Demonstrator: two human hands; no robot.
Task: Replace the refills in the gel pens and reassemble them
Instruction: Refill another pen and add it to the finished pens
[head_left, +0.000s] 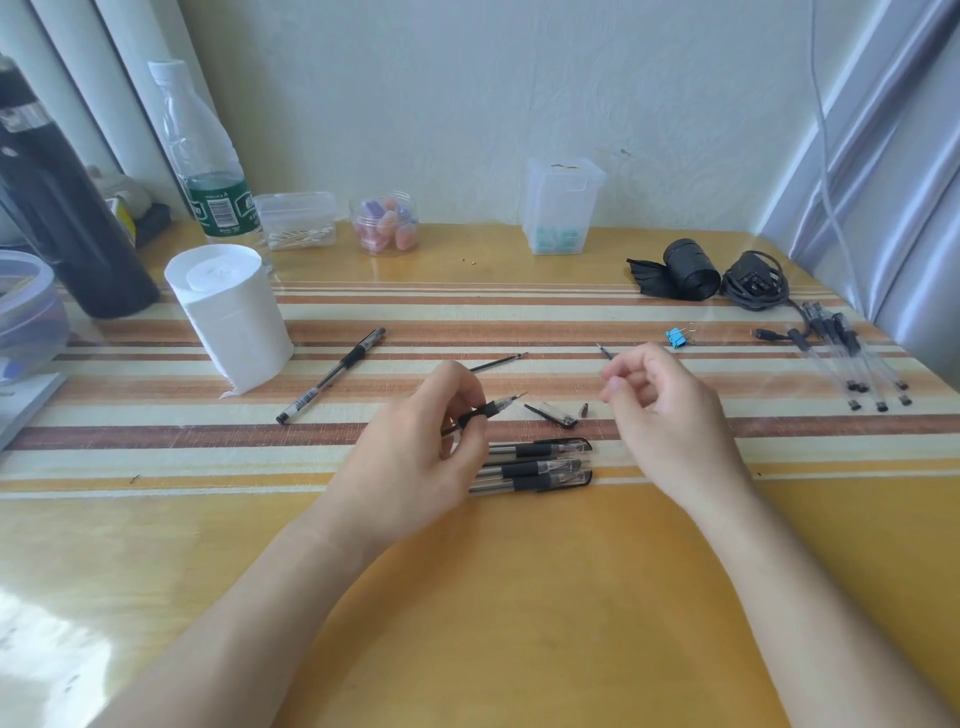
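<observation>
My left hand (415, 447) grips a clear gel pen barrel (493, 409) by its black grip; a refill tip pokes out of the open front end, pointing right. My right hand (665, 405) hovers to the right with its fingers curled around a thin dark refill (603, 351). Only the refill's tip shows above the fingertips. Between the hands, a pen cap (553, 414) and a small metal nose cone (584, 409) lie on the table. Another loose refill (498, 362) lies behind my left hand. Three capped pens (535, 462) lie side by side below it.
An uncapped pen (332, 374) lies at the left beside a tissue roll (231, 312). Several clear pens or refills (852, 358) are piled at the right edge near a blue binder clip (675, 336), a black roll (688, 270) and a cable bundle (753, 280). Bottles and jars line the back.
</observation>
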